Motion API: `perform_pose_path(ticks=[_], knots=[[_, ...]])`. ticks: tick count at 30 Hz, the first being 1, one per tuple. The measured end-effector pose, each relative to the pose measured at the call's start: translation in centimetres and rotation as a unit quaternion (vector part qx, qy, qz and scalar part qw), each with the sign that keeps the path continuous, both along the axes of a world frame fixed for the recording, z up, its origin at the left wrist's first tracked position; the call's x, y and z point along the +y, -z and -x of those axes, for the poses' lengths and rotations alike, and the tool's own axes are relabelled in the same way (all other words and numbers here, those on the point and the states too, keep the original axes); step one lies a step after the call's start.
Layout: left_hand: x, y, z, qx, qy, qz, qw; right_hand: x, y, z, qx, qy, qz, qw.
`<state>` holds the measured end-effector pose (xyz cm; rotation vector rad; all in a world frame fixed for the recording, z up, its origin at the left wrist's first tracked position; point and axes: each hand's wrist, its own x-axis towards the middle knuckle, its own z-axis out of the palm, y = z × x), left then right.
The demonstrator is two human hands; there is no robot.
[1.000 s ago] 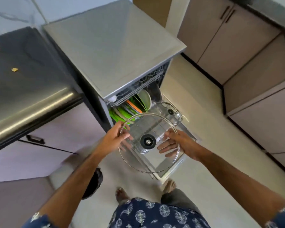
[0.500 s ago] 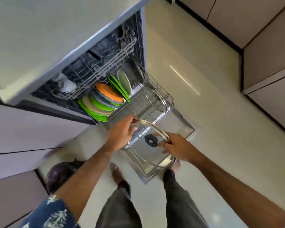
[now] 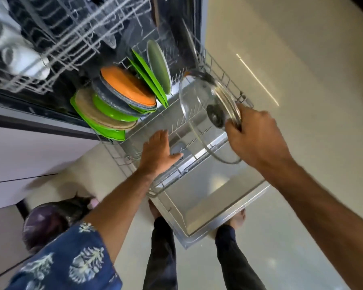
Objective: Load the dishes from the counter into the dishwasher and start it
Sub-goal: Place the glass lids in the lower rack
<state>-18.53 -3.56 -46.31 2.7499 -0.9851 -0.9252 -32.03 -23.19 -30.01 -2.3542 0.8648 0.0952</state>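
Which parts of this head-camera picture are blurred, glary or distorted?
Head view: the upper rack and white cups smear with motion blur; a bright streak of glare crosses the floor; the wide lens tilts the dishwasher; the glass lid and plates stay fairly sharp.

Pale floor (image 3: 291, 49), dark bin (image 3: 48, 222) beside lilac cabinet (image 3: 29, 155).

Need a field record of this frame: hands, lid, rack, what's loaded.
left hand: left hand open, fingers straight, over the lower rack; contact unclear
right hand: right hand grips the rim of the round glass pot lid
lid: tilted on edge, black knob facing the right hand
rack: pulled-out wire lower rack
loaded: orange plate, green plates, standing on edge
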Motion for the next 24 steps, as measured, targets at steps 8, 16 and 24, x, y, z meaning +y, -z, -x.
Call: perform_pose_path(ticks=[8,16,24], knots=[[-4.7,6.3,-1.5,-0.036,0.055,-0.018,0.998,-0.3,5.5,-5.6,0.045,-0.073,0.123,0.989],[-8.1,8.8,-2.7,0.015,0.038,-0.009,0.999,-1.7,8.9,-8.1,0.041,-0.016,0.137,0.99],[-8.7,9.4,-2.8,0.026,-0.007,0.035,0.999,-2.9,8.6,-8.1,0.046,-0.027,0.127,0.99]])
